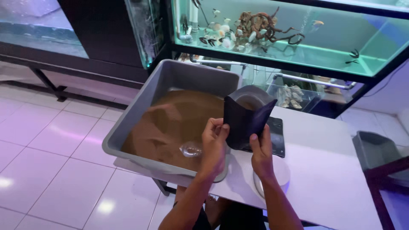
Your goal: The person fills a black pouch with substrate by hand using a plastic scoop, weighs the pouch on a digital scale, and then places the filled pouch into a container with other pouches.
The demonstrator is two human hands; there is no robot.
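Both of my hands hold a dark stand-up pouch (247, 117) with its mouth open upward, above the near right corner of a grey tub (128, 123). My left hand (213, 145) grips the pouch's left edge. My right hand (260, 149) grips its lower right edge. The tub is filled with fine brown granules (170, 123). A clear plastic scoop (191, 150) lies half sunk in the granules, close to my left hand.
A black flat scale (276, 136) lies on the white table (324, 170) behind the pouch. Lit fish tanks (277, 34) on a black rack stand beyond. A grey bin (375, 149) sits at the right. White floor tiles (55, 162) lie at the left.
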